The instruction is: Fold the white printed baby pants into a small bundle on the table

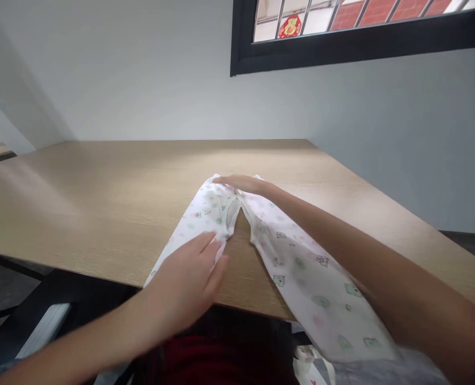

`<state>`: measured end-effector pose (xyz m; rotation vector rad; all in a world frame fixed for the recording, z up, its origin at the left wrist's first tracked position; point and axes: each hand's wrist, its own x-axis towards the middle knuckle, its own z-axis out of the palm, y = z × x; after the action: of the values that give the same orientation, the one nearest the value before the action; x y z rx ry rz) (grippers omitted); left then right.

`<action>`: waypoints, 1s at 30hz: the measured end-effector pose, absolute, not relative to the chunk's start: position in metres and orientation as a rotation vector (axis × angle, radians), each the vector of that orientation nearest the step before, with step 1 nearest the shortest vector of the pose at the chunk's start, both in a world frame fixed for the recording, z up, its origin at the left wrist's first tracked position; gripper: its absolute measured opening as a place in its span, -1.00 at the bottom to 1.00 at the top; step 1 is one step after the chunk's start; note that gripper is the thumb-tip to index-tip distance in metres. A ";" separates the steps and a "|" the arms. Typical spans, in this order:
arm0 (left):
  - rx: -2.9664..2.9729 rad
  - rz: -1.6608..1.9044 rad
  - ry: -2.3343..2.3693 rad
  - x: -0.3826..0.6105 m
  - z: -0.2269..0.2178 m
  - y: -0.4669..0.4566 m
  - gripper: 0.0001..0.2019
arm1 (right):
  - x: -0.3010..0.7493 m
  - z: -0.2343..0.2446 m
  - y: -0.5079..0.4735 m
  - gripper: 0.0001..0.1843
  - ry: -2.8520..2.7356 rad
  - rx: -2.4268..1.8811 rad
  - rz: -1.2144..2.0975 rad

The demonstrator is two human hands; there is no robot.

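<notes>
A pair of small white pants [301, 256] with green and pink animal prints lies on the wooden table, its two legs spread toward me. The right-side leg runs past the near table edge and hangs over it. My right hand [241, 183] rests flat across the waist end at the far side, fingers stretched out to the left. Over the left-side leg lies my left hand [195, 272], slightly blurred, its fingers extended and the thumb apart. Part of that leg is hidden beneath this hand and forearm.
The wooden table [113, 198] reaches back to a grey wall [161, 75]. A dark-framed window [241, 53] with bars sits at the upper right. Below the near edge are a dark seat with a pale strip [45, 326] and a white printed cloth or bag [312, 366].
</notes>
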<state>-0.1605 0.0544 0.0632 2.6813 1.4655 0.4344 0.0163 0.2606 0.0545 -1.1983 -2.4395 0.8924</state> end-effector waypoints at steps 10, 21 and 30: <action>2.808 0.122 0.605 -0.038 0.047 0.119 -0.71 | 0.103 0.029 0.215 -0.46 -2.562 -1.229 0.727; 2.876 1.589 1.169 0.010 -0.019 -0.007 -0.74 | 0.098 0.002 0.263 -0.40 -2.176 -1.735 0.202; 2.891 1.189 1.462 0.036 -0.005 -0.002 -0.95 | 0.104 0.013 0.258 -0.54 -1.756 -1.748 0.502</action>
<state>0.0359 -0.0017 -0.0048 2.8910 1.4623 1.1891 0.1045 0.2582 0.0127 -1.7480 -1.7562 0.5025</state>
